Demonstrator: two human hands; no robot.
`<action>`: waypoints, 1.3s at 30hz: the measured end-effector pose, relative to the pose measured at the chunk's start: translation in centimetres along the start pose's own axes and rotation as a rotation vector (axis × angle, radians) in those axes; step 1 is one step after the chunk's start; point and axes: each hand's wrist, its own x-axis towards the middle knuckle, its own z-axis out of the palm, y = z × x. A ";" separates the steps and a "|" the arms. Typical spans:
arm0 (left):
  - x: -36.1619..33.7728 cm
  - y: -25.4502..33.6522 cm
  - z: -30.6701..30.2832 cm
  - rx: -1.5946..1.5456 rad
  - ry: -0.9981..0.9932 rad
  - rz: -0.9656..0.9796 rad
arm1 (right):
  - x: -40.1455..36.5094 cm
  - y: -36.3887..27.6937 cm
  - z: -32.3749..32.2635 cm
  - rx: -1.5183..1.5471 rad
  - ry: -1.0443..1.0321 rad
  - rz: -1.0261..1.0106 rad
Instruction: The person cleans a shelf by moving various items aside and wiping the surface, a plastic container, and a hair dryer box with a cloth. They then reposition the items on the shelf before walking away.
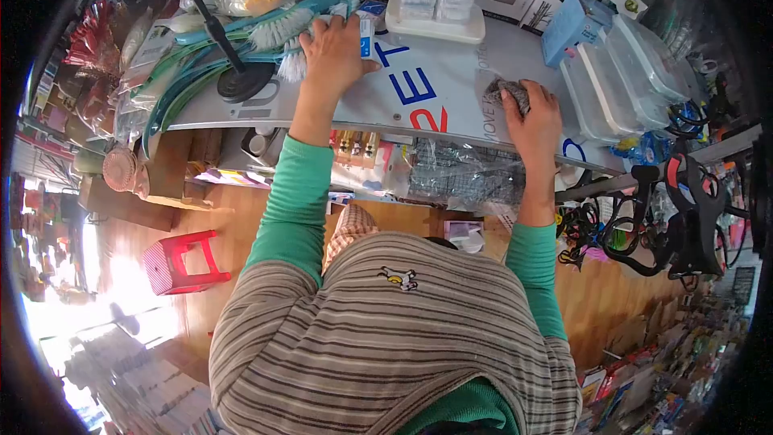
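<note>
Striped shirt fabric (386, 330) lay nearest the camera, with green sleeves (282, 205) reaching forward over a pale lettered counter (459, 64). The right hand (535, 127) was mostly closed on a crumpled grey rag (494, 92), its fingers bent over the top and its thumb at the left side; the rag sat on the counter beneath them. It looked light, limp and slightly coarse, hard to damage and best gripped as a bunched wad with the palm low.

The left hand (328, 56) was loosely open, palm down, thumb well away from the fingers. Its bent fingertips lay against the white bristles of the scrub brushes (278, 31); whether they pinched any could not be told. A small blue-and-white packet (365, 39) stood just beside that hand. The brushes seemed light and stiff, with smooth plastic handles that might slide over one another, so the handle just behind the head seemed the surest hold.

Left of that hand stood the round black base (245, 84) of a stand. Beyond the rag, clear plastic containers (592, 89) leaned near a blue carton (568, 20). Farther back, small clear cases (417, 4) rested on a white tray (435, 31); being stacked, they looked easy to topple.
</note>
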 end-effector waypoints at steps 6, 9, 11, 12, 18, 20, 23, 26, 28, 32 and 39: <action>0.2 -0.5 1.2 -0.082 0.071 -0.014 | 0.0 -0.1 0.0 0.004 0.009 0.024; 0.9 -0.6 0.8 -0.131 0.152 -0.041 | 0.0 -0.1 0.1 0.008 0.024 0.031; 1.3 -0.9 0.7 -0.425 0.264 -0.001 | 0.0 -0.2 0.0 0.002 0.032 0.043; 1.5 -0.8 0.2 -0.419 0.262 0.016 | -0.1 -0.3 -0.1 -0.011 0.029 0.046; 6.3 2.3 -4.1 -0.530 0.411 0.338 | -0.1 -0.1 0.2 -0.015 0.028 0.049; 8.0 3.5 -4.1 -0.463 0.387 0.319 | 0.1 -0.4 0.1 -0.026 0.026 0.058; 9.9 3.6 -1.9 -0.372 0.406 0.358 | -0.1 -0.3 0.1 -0.014 0.047 0.056; 10.0 3.6 -0.5 -0.372 0.128 0.230 | -0.1 -0.3 0.3 -0.004 0.073 0.056; 10.5 2.8 0.5 -0.428 0.161 0.284 | 0.0 -0.3 0.2 -0.010 0.074 0.070; 10.0 2.4 0.1 -0.513 0.094 0.300 | -0.1 -0.6 0.0 -0.036 0.040 0.074; 10.4 1.1 0.1 -0.653 -0.173 0.249 | 0.2 -0.6 0.3 -0.053 0.035 0.040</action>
